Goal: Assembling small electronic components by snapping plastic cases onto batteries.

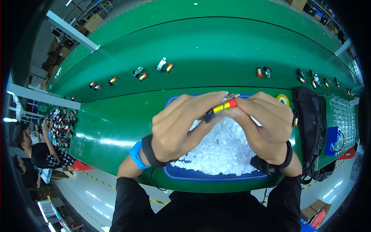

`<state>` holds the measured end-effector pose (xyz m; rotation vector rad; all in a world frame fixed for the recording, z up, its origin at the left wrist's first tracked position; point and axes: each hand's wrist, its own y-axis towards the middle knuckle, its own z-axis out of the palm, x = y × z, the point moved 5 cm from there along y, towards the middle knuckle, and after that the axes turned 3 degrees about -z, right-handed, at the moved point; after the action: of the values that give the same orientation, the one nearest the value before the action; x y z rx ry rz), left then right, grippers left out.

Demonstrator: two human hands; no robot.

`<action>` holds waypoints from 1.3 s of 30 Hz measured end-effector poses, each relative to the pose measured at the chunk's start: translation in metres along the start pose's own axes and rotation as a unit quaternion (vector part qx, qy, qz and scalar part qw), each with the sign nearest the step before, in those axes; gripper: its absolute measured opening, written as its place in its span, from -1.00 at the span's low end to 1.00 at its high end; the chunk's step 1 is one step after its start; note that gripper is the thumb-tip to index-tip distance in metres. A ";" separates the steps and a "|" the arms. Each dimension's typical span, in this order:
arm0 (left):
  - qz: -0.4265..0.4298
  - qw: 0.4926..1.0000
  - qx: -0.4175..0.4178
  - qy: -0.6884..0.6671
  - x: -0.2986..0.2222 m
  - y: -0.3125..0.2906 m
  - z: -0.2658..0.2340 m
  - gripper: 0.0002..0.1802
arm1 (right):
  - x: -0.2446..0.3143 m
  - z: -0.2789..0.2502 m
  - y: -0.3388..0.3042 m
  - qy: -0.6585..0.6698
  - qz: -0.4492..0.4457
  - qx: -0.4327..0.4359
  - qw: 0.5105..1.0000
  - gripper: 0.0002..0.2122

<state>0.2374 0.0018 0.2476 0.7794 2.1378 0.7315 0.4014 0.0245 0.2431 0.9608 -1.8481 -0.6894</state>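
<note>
My left hand and my right hand meet over a blue tray, both closed on one cylindrical battery. Its wrap is red toward my right fingers and yellow in the middle. A black part sits at the end by my left thumb. Thin wires and a small metallic piece show along its upper side, partly hidden by my fingers. Beneath my hands the tray holds a heap of small white pieces, like paper or plastic scraps. My left wrist wears a blue band and a black band; a black strap circles the right.
Battery-and-board assemblies lie along the green bench, with more at far right. To the right are a yellow tape roll, black bag, clear plastic trays and blue box. People work at left.
</note>
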 end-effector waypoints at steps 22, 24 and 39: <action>-0.243 0.935 0.257 0.031 0.245 0.016 0.118 -0.56 | -0.019 -0.017 -0.005 -0.106 0.137 0.221 0.960 -0.78; -0.307 0.894 0.305 0.116 0.268 0.005 0.108 -0.52 | -0.020 -0.031 -0.010 -0.086 0.172 0.231 0.954 -0.81; -0.479 0.849 0.133 0.180 0.330 -0.083 -0.070 -0.50 | -0.018 -0.047 -0.062 0.021 0.258 0.189 0.947 -0.90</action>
<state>-0.0227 0.1650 0.0853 -0.3908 2.5914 0.0275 0.4693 0.0026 0.2067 0.6630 -2.1144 0.0060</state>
